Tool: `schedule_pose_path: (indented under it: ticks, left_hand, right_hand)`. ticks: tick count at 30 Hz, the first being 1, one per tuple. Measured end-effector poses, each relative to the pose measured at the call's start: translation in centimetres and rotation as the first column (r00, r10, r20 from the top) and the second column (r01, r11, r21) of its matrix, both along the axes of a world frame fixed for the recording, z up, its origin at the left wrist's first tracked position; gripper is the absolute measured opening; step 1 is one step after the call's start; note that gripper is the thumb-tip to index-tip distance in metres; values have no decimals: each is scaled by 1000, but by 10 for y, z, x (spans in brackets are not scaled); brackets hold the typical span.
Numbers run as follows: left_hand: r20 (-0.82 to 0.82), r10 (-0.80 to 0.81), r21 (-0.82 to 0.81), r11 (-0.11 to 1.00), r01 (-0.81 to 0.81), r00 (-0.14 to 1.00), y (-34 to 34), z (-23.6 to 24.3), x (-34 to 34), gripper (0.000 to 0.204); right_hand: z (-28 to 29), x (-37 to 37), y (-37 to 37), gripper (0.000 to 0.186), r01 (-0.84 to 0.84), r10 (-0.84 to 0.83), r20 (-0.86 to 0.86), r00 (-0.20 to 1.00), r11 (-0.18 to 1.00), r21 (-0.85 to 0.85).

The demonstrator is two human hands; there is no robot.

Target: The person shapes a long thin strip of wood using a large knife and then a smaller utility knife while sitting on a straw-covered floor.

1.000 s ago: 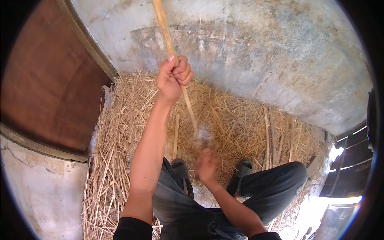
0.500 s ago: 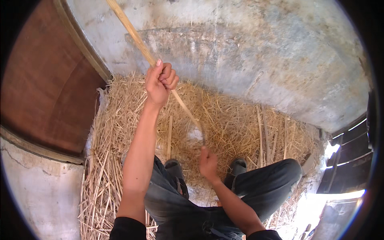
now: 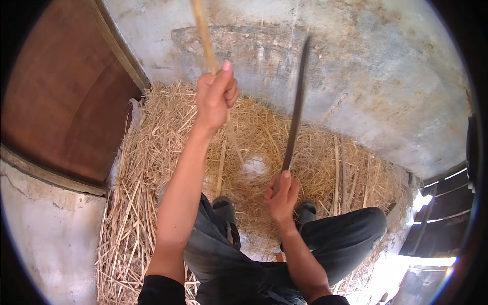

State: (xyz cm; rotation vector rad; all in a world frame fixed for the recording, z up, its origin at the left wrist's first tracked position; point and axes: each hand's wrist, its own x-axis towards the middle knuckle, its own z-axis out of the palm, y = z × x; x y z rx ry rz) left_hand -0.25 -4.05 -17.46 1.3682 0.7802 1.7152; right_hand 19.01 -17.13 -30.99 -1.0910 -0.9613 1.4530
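Observation:
My left hand point(image 3: 217, 96) is closed round a pale bamboo strip point(image 3: 204, 38), thumb pointing up along it. Above the fist the strip rises toward the upper edge; its thin lower end slants down over the straw. In my right hand point(image 3: 282, 198) is a machete point(image 3: 296, 112) with a long, dark, slightly curved blade. Its tip points up in front of the wall, and the blade stands apart from the strip, to its right. The handle is mostly hidden in my fingers.
Loose straw and shavings point(image 3: 152, 147) cover the floor round my sandalled feet. Several long strips point(image 3: 336, 175) lie at the right. A stained plaster wall point(image 3: 366, 66) rises ahead, a brown panel point(image 3: 61, 101) stands left, and dark slats point(image 3: 442, 213) are at the right.
My right hand has lifted the machete from low beside the strip's lower end to point upward. My left hand has shifted slightly right and up, and the strip stands more upright.

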Motion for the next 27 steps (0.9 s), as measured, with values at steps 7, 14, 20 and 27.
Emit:
schedule_pose_path:
  ticks: [7, 14, 20, 27]
  left_hand:
    - [-12, 202, -34, 979, -202, 979, 13, 4, 6, 50]
    - [182, -56, -12, 998, 59, 982, 2, -5, -49, 50]
    - [141, -122, -11, 992, 125, 982, 8, -3, -24, 49]
    - [70, -102, -39, 994, 105, 992, -1, -4, -19, 49]
  right_hand:
    - [-192, -18, -28, 62, -9, 214, 500, 839, 925, -380]
    - [18, 2, 37, 64, -18, 115, 245, 963, 930, -367]
    - [-29, -12, 13, 56, 256, -328, 94, 940, 859, 444]
    - [-187, 45, -34, 56, -52, 166, 45, 985, 535, -843]
